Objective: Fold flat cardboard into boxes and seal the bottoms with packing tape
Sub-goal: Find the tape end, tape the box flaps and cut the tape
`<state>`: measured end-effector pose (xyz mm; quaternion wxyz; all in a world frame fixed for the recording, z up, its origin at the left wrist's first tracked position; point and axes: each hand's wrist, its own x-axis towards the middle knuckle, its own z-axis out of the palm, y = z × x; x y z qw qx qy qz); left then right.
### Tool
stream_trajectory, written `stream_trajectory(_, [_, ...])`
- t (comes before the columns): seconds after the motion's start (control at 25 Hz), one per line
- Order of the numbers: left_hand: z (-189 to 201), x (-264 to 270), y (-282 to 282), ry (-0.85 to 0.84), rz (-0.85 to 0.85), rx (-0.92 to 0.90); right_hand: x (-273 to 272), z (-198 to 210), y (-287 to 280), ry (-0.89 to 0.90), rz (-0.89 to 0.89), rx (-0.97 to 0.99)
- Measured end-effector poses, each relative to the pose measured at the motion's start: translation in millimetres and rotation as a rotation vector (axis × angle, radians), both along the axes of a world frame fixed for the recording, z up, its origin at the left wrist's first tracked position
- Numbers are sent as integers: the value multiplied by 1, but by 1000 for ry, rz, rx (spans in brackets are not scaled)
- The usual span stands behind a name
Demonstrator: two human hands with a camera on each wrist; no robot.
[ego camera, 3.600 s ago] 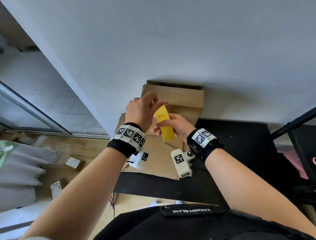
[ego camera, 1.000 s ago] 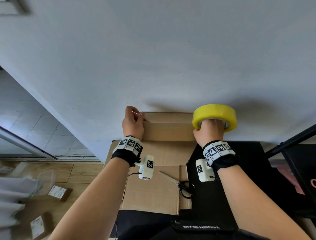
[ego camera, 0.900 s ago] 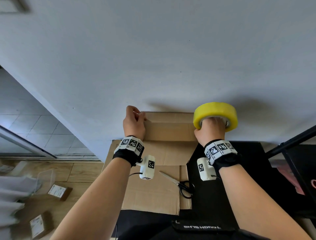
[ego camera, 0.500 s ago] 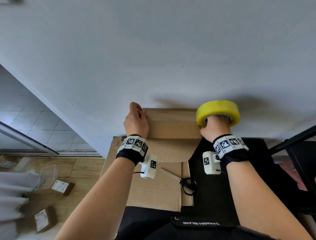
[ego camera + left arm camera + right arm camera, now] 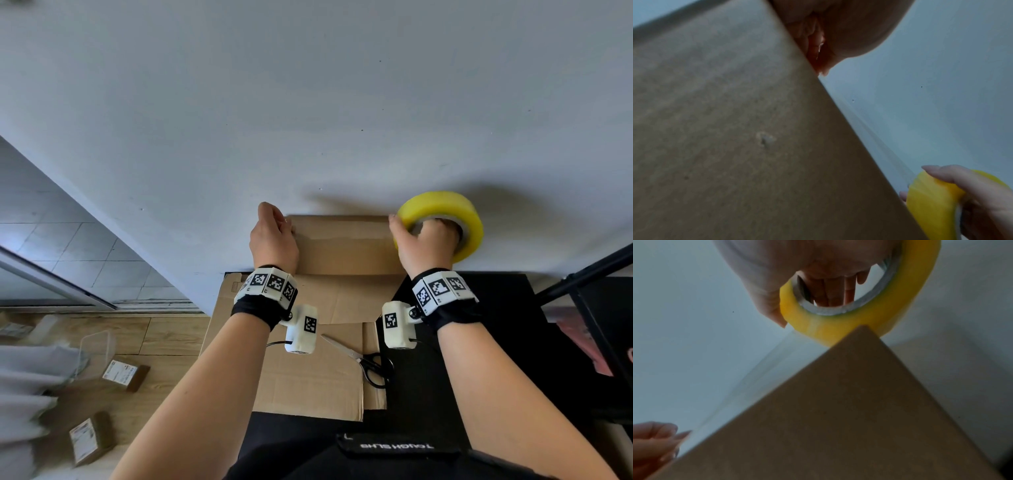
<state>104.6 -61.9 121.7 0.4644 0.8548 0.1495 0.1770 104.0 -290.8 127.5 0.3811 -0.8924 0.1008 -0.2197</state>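
Note:
A brown cardboard box (image 5: 342,245) stands upright against the wall. My left hand (image 5: 274,224) pinches the end of a clear tape strip at the box's top left corner; its fingers (image 5: 826,37) show above the edge in the left wrist view. The strip (image 5: 756,378) runs along the top edge to a yellow tape roll (image 5: 445,212) at the top right corner. My right hand (image 5: 428,236) grips the roll, its fingers (image 5: 830,292) through the core and its thumb on the outer rim. The left hand (image 5: 653,443) appears at the strip's far end.
Flat cardboard sheets (image 5: 308,373) lie on the black table (image 5: 496,342) below my wrists, with black-handled scissors (image 5: 371,365) on them. Small parcels (image 5: 123,371) and a clear tub (image 5: 94,346) sit on the wooden floor to the left. A black frame (image 5: 589,274) stands at the right.
Earlier both hands held the roll in front of the box. Over the last second the right hand has carried the roll slightly right, past the box's corner; the left hand has stayed.

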Motion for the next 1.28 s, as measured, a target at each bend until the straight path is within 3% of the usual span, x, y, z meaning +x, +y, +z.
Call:
stream_trajectory(0.32, [-3,-3,-5,-11,29,52,7,-8,6,41,49,-225])
stream_trajectory(0.44, [-3,-4,-2,-22,44,25,3,-19,8,0,-6,-352])
stream_trajectory(0.64, [-3,-8,-2,-20,98,-54,-2,-28,12,-47,-74,-382])
stream_trajectory(0.96, [-3,-8,-1,-114,216,-214,1,-33,22,-146,-61,-545])
stream_trajectory(1.16, [-9,-3,9,-132,295,-467,5,-25,25,-211,24,-726])
stream_trajectory(1.28, [-10,-4,19,-114,298,-514,7,-22,31,-263,58,-777])
